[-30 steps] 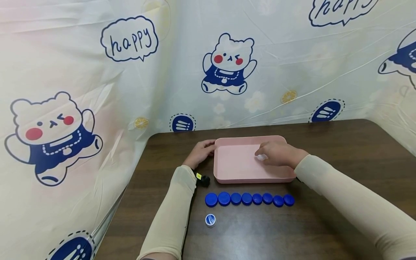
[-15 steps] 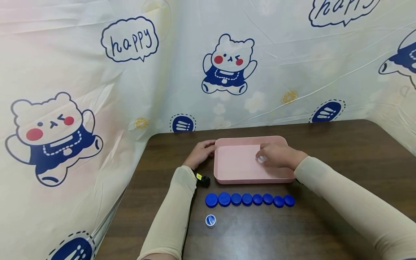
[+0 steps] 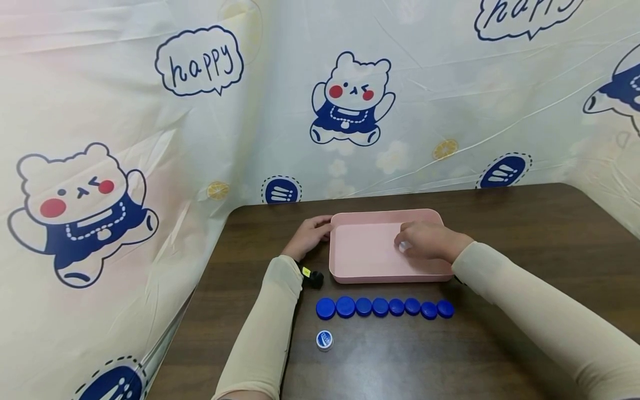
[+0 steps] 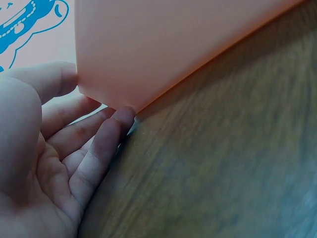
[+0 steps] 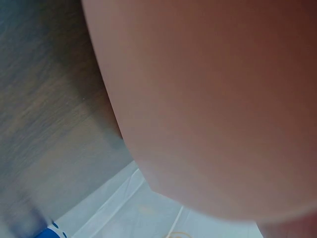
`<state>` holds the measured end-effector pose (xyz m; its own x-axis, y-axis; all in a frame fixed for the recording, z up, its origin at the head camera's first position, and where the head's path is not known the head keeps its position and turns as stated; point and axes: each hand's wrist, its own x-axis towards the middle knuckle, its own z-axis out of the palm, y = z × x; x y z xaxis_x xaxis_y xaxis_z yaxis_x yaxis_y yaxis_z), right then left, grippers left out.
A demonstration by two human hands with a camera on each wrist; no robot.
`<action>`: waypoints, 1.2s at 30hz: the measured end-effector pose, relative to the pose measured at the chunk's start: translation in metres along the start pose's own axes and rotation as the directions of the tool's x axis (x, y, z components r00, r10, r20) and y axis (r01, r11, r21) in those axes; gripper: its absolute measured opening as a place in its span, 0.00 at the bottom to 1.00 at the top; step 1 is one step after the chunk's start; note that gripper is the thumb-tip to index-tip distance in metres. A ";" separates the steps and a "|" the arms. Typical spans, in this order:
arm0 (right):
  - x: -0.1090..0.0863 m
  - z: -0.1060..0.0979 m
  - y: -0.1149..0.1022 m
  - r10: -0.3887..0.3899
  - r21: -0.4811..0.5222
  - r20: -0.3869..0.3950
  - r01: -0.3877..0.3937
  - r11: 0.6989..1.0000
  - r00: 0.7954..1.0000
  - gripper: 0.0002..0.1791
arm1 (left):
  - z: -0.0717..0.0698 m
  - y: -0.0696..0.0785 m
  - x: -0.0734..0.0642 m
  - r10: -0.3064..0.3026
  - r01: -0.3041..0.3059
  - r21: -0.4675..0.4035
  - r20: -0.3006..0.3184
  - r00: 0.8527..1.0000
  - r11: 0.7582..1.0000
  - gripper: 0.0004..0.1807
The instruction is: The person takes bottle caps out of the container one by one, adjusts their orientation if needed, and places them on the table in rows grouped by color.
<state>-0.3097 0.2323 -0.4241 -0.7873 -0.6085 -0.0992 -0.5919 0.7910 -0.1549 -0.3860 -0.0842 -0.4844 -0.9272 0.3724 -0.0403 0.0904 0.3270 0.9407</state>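
Note:
In the head view, a shallow pink tray [image 3: 360, 244] lies flat on the table. At its left side, my left hand [image 3: 307, 236] holds the rim. The left wrist view shows the left thumb and curled fingers [image 4: 94, 144] around the tray's corner [image 4: 119, 96]. My right hand [image 3: 430, 240] is over the right half of the tray and pinches a small white wad [image 3: 404, 246] against the tray floor. Most of the wad is hidden by the fingers, so its material is unclear. The right wrist view is filled mainly by a blurred pinkish surface.
Several round blue caps [image 3: 380, 307] form a row in front of the tray. Nearer me stands a small white round container with a blue label [image 3: 324, 340]. The wooden table [image 3: 425, 361] backs onto a printed cloth curtain [image 3: 415, 100].
My right hand has shifted very slightly over the tray floor, and less of the white wad shows now. The left hand and the tray stay in place.

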 end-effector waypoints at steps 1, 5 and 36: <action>0.000 0.000 0.000 -0.002 0.000 -0.002 0.002 1.000 1.000 0.12 | 0.000 0.000 0.000 -0.001 0.001 0.002 0.000 1.000 1.000 0.22; 0.000 0.001 0.002 0.007 0.006 0.002 -0.007 1.000 1.000 0.13 | -0.001 -0.001 0.002 -0.007 0.007 0.010 0.001 1.000 1.000 0.21; -0.009 -0.014 -0.003 -0.019 0.001 0.006 0.019 1.000 1.000 0.16 | 0.001 0.000 0.002 -0.023 0.023 0.010 -0.018 1.000 1.000 0.20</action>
<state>-0.3031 0.2362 -0.4093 -0.7748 -0.6240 -0.1018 -0.6067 0.7791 -0.1578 -0.3873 -0.0829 -0.4850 -0.9354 0.3491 -0.0561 0.0724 0.3445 0.9360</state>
